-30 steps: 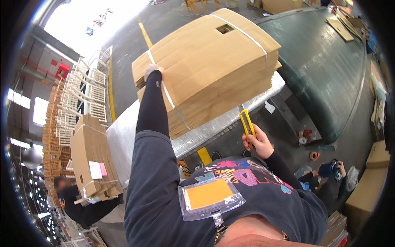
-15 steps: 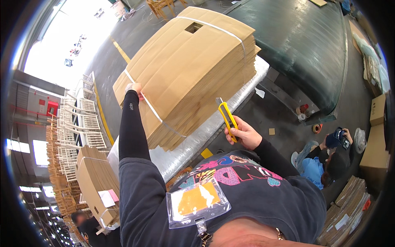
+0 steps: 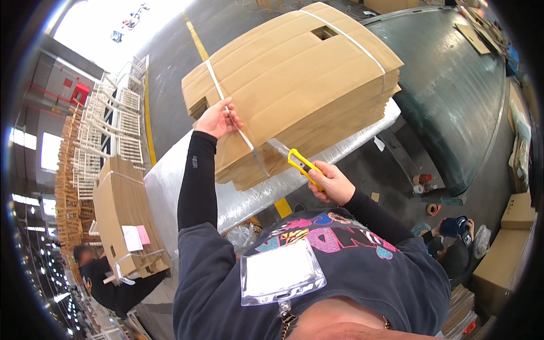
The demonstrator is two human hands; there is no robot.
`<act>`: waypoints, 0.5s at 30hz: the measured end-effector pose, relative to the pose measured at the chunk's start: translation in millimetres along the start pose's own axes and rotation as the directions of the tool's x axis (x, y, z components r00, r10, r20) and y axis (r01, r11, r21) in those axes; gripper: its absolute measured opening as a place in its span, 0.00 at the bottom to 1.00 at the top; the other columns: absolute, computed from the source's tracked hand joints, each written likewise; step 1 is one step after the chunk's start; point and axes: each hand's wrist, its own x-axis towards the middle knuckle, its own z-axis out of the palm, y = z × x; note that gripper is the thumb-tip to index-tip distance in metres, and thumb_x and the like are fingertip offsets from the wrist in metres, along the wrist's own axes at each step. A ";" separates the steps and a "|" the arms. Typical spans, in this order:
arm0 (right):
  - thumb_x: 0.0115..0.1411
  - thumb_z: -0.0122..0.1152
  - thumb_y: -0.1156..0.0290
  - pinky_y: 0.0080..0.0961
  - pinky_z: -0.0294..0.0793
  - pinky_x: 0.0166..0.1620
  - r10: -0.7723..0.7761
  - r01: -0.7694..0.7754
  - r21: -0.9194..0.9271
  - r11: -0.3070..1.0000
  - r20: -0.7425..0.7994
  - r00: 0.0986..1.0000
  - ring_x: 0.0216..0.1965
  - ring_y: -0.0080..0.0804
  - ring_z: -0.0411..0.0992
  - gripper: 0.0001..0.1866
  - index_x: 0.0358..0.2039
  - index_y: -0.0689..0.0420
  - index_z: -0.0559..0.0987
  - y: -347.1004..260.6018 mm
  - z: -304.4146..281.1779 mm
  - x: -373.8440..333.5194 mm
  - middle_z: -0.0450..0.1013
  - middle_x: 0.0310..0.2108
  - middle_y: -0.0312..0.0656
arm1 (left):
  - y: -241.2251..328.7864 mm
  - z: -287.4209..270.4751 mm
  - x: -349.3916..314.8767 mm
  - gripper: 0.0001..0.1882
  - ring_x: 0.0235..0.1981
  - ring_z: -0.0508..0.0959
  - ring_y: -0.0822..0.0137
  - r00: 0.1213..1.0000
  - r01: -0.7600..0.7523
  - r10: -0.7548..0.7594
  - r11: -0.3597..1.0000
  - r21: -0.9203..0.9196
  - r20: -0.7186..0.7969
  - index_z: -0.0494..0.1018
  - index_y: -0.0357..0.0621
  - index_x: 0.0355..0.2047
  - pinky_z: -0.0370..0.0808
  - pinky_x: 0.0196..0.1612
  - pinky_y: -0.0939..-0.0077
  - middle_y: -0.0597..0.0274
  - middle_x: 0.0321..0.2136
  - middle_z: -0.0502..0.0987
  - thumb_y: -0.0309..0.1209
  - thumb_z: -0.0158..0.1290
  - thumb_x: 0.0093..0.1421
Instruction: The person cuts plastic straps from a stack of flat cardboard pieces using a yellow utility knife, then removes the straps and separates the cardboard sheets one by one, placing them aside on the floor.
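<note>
A thick stack of brown cardboard sheets (image 3: 283, 79), bound by two white straps, lies on a surface wrapped in silvery film (image 3: 170, 164). At the stack's left part, my left hand (image 3: 218, 119) is closed on the nearer white strap (image 3: 217, 83), pinching it above the top sheet. My right hand (image 3: 334, 184) grips a yellow box cutter (image 3: 303, 163) by its handle. The cutter's extended blade points at the stack's near edge, just right of the held strap; whether it touches the cardboard I cannot tell. The farther strap (image 3: 348, 37) runs across the right end.
A large dark green sheeted block (image 3: 436, 85) stands at the right. Left stands another strapped cardboard bundle (image 3: 122, 198), with a person (image 3: 102, 280) beside it. Another person (image 3: 453, 243) is low at the right, near cartons (image 3: 498, 260) and a tape roll (image 3: 433, 209). White chair frames (image 3: 122, 127) line the left.
My left hand has moved along the strap toward the stack's middle. The box cutter has come left, from upright to pointing at the stack edge near the strap. The whole view has shifted.
</note>
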 end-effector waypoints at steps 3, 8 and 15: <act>0.73 0.47 0.63 0.18 0.63 0.16 -0.019 0.014 -0.128 0.992 -0.036 0.999 0.12 0.18 0.61 0.20 0.62 0.52 0.66 -22.4 27.9 7.4 0.66 0.18 0.33 | 4.3 2.1 -2.4 0.15 0.19 0.65 0.75 1.000 0.015 -0.015 1.000 -0.003 -0.012 0.66 0.48 0.34 0.67 0.28 0.73 0.74 0.19 0.64 0.42 0.59 0.63; 0.72 0.45 0.66 0.17 0.62 0.15 -0.080 0.076 -0.183 0.980 -0.014 0.997 0.12 0.16 0.61 0.27 0.71 0.48 0.60 -34.1 26.9 33.4 0.66 0.18 0.32 | 10.0 15.6 -4.1 0.18 0.18 0.62 0.77 0.999 0.046 -0.046 0.999 -0.006 -0.021 0.64 0.49 0.33 0.61 0.26 0.77 0.76 0.19 0.61 0.43 0.61 0.60; 0.72 0.46 0.65 0.16 0.60 0.15 0.012 -0.011 -0.136 0.991 0.006 1.000 0.13 0.15 0.60 0.26 0.70 0.47 0.62 -32.6 32.7 58.7 0.65 0.18 0.31 | 19.0 20.8 -7.4 0.17 0.19 0.61 0.76 0.990 0.135 -0.136 0.990 -0.037 -0.024 0.63 0.50 0.31 0.60 0.27 0.76 0.75 0.19 0.59 0.43 0.60 0.60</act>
